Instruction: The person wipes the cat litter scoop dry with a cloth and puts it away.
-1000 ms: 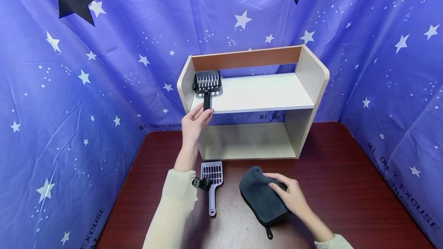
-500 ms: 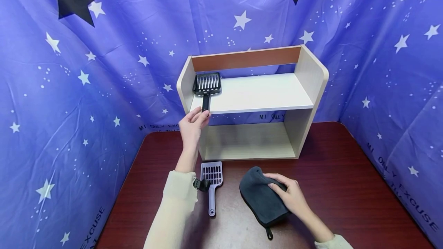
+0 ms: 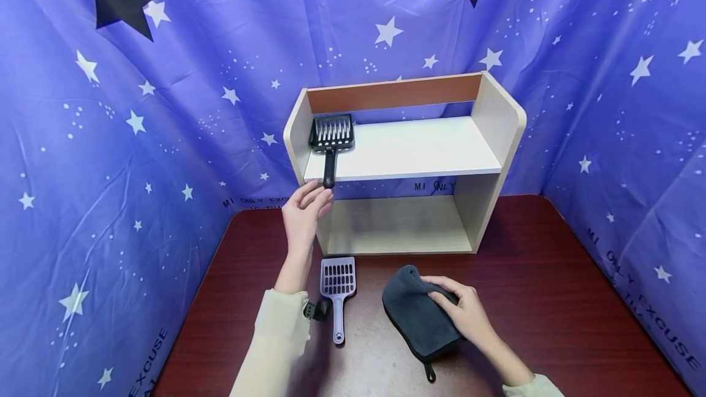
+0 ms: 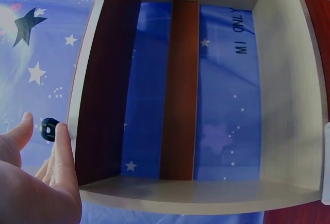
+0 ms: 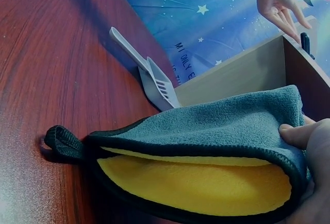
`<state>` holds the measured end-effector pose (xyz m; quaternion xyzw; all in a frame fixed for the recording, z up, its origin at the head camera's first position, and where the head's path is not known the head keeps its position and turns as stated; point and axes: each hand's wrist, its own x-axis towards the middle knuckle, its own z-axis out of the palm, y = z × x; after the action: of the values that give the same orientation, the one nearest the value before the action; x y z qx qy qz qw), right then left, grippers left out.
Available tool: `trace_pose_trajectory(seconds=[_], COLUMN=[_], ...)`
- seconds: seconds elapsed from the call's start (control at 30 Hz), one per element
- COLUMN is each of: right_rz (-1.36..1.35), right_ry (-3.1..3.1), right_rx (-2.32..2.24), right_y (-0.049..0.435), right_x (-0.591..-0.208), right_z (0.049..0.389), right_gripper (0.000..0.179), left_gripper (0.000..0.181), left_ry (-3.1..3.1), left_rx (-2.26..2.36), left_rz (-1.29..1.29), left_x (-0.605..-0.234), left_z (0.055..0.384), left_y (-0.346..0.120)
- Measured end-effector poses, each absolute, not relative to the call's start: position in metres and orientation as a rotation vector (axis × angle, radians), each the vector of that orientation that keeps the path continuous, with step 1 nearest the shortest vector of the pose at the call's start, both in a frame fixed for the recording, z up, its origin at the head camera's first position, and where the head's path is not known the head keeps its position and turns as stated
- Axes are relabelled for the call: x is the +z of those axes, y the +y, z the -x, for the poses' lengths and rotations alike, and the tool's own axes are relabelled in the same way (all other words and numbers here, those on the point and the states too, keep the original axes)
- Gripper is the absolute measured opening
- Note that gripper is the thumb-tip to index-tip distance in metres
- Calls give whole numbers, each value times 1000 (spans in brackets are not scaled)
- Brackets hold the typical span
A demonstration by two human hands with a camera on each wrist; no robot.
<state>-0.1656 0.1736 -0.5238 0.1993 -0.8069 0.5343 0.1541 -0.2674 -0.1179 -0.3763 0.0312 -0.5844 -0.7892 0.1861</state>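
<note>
Black slotted plastic scoop on upper level of pale wood-look shelf unit, handle overhanging front edge; left hand near handle tip, thumb and fingers parted, not pinching; best drawn straight back, no sideways nudge; right hand pinches dark grey plush yellow-lined cloth, some fingers hidden; left fingertip contact with handle unclear

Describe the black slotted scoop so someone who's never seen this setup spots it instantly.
A pale wooden two-level shelf unit stands on the dark red table. At its white upper shelf's left end sits a black slotted scoop, handle poking past the front edge. Colour and height set it apart from the pale purple slotted scoop on the table.
</note>
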Motion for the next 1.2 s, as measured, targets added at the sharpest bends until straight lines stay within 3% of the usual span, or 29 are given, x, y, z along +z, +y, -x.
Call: trace_pose_trajectory(seconds=[0.5, 1.07, 1.2], right_rz=[-569, -566, -566], right_ry=[-2329, -2342, -2343], right_rx=[1539, 1506, 1498], right_y=[175, 168, 173], right_x=[-521, -503, -517], right_z=[166, 158, 164], right_gripper=[30, 29, 30], left_gripper=[37, 45, 50], left_ry=[-1764, -2002, -2055], left_rx=[-2224, -2245, -2277], left_rz=[-170, -408, -428], left_x=[-428, -532, -551], left_z=[236, 196, 181], left_y=[-138, -169, -170])
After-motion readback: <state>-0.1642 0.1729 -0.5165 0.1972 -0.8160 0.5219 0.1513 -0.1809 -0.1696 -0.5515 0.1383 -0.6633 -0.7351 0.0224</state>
